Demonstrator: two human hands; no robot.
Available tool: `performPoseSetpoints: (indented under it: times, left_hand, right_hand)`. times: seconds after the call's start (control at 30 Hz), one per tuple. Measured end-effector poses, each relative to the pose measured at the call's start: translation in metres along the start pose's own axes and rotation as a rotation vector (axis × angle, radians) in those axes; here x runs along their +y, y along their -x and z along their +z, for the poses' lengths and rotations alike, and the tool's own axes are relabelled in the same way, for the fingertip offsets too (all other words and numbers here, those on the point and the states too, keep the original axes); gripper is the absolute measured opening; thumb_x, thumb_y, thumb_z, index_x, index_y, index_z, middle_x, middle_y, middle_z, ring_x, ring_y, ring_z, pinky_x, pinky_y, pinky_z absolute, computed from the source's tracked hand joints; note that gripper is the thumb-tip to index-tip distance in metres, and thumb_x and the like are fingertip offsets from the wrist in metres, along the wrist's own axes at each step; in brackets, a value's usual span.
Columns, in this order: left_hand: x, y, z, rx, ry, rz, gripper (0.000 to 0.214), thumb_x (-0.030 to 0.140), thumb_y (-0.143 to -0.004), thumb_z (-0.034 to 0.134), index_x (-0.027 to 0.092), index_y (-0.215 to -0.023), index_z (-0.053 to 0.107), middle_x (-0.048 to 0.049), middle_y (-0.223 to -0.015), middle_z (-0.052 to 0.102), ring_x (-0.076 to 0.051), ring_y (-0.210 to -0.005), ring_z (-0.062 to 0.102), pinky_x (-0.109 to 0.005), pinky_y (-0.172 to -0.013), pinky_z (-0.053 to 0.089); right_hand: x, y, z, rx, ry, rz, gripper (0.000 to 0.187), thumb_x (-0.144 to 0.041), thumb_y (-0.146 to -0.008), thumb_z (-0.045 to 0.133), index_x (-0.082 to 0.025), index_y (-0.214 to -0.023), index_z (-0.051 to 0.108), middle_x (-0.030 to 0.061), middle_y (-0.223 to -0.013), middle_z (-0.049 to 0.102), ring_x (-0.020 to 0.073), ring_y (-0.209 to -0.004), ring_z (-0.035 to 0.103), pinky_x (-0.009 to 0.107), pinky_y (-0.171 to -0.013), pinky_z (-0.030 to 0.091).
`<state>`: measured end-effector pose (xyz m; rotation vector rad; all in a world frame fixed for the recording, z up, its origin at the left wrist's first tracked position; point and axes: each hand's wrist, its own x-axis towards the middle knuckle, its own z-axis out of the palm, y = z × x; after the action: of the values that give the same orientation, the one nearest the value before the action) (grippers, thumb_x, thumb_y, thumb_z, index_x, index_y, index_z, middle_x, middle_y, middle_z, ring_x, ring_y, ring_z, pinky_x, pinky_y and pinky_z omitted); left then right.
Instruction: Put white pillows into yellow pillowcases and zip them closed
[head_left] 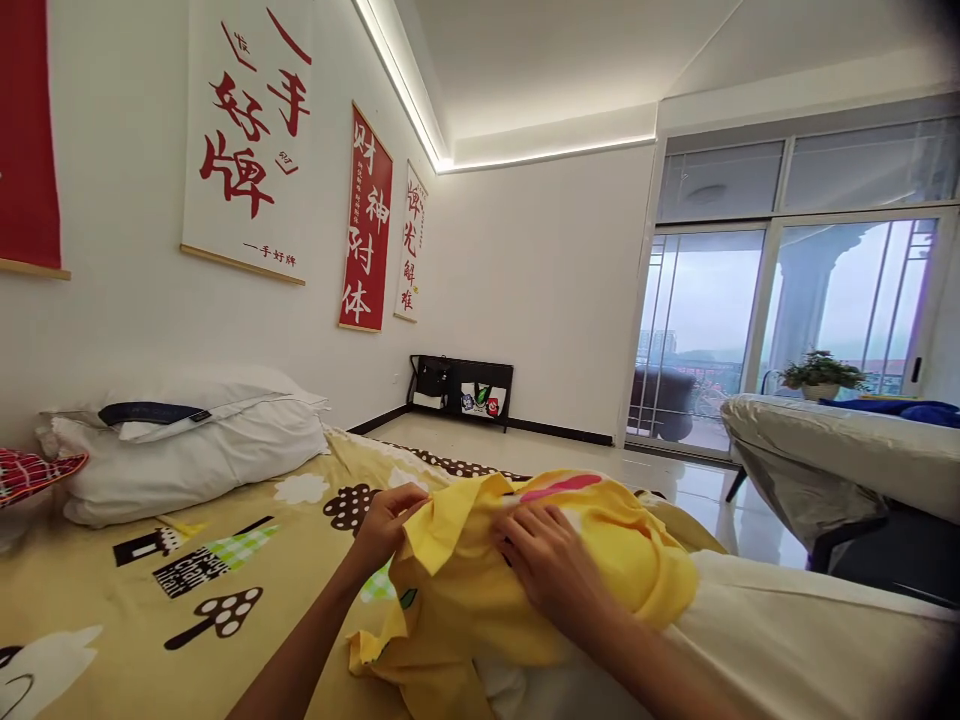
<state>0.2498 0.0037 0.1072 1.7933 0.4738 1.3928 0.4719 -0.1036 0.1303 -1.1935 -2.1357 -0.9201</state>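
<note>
Bunched over my lap area at the front of the bed is a yellow cloth (480,610) with a pink patch and a bit of green print. My left hand (390,520) pinches its edge near the left corner, fingers closed. On the cloth's middle, my right hand (547,560) has its fingers curled into the fabric; the fingertips are partly hidden by folds. White fabric (810,640) shows beneath and to the right of the cloth. Whether the cloth is a pillowcase or a garment, I cannot tell.
Under the cloth lies a printed yellow bedsheet (292,590). White pillows (195,450) sit at the left, with a dark blue item (154,412) on top. A plastic-covered table (840,440) stands at the right. A low black rack (480,385) is by the far wall.
</note>
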Motion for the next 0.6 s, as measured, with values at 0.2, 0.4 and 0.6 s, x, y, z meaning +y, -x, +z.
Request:
performPoseSetpoints:
  times: [0.2, 0.4, 0.6]
  left_hand:
    - [0.003, -0.015, -0.009, -0.031, 0.196, -0.179, 0.035, 0.049, -0.073, 0.065, 0.016, -0.067, 0.056, 0.0044, -0.056, 0.047, -0.007, -0.049, 0.039, -0.018, -0.047, 0.030]
    - [-0.008, -0.020, 0.006, -0.058, 0.199, -0.226, 0.033, 0.043, -0.065, 0.070, 0.016, -0.064, 0.053, 0.0018, -0.060, 0.049, -0.010, -0.053, 0.043, -0.021, -0.049, 0.034]
    - [0.008, 0.024, 0.002, 0.030, -0.151, 0.122, 0.030, 0.044, -0.087, 0.050, 0.017, -0.087, 0.063, -0.0066, -0.088, 0.060, -0.019, -0.085, 0.054, -0.030, -0.078, 0.043]
  right_hand:
    - [0.006, 0.020, 0.007, -0.029, -0.061, -0.086, 0.021, -0.003, -0.085, 0.038, -0.020, -0.077, 0.049, -0.0007, -0.067, 0.058, 0.0160, -0.060, 0.048, 0.028, -0.064, 0.030]
    - [-0.002, 0.046, -0.020, 0.015, -0.041, -0.203, 0.023, -0.001, -0.081, 0.036, -0.021, -0.082, 0.048, -0.0007, -0.067, 0.060, 0.0167, -0.061, 0.049, 0.032, -0.075, 0.031]
    - [0.006, 0.049, -0.016, -0.054, -0.002, -0.147, 0.023, -0.001, -0.074, 0.040, -0.021, -0.080, 0.050, 0.0001, -0.069, 0.062, 0.0180, -0.062, 0.051, 0.034, -0.074, 0.032]
